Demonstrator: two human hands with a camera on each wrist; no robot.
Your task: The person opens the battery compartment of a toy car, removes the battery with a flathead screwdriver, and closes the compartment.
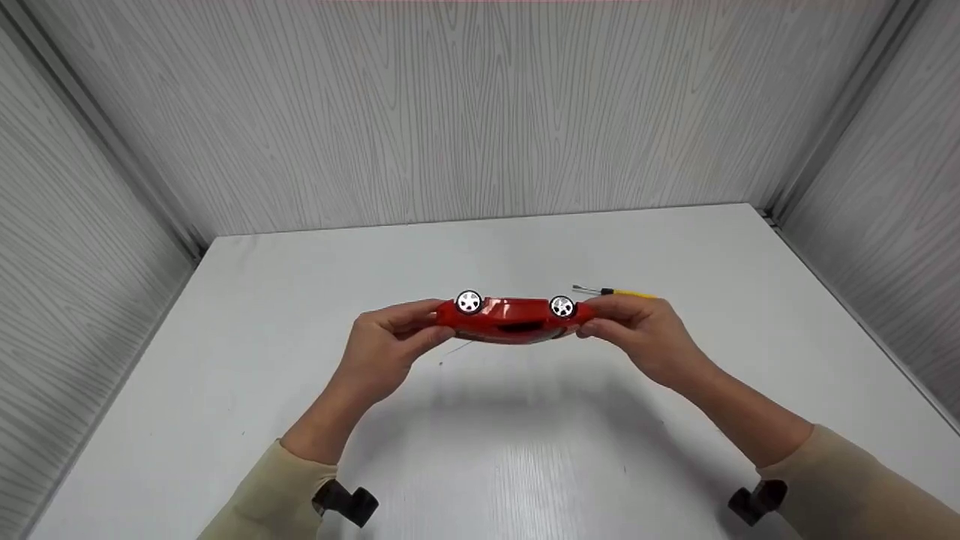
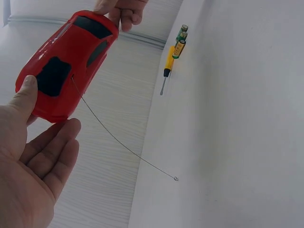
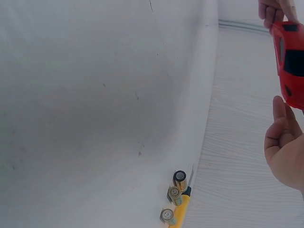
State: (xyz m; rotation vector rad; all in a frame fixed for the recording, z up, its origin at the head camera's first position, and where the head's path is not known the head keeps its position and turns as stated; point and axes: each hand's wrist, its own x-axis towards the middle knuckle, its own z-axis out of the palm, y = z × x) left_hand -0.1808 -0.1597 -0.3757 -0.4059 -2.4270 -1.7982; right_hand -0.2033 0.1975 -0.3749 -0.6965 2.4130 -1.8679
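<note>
A red toy car (image 1: 517, 321) is held up above the table, its silver-spoked wheels on the upper side and its roof turned downward. My left hand (image 1: 382, 349) pinches one end between thumb and fingers. At the other end, my right hand (image 1: 649, 341) grips it in the same way. Dark windows and the roof show in the left wrist view. From beside one window a thin wire antenna (image 2: 114, 137) sticks out, ending in a small loop. The right wrist view catches only part of the car (image 3: 289, 71), cut off by the frame edge.
A screwdriver (image 2: 168, 64) with a yellow and black handle lies on the white table (image 1: 300, 300), partly behind my right hand in the head view. Three small batteries (image 3: 174, 194) stand beside it. Pale wood-grain panels (image 1: 480, 112) enclose the table at the back and sides.
</note>
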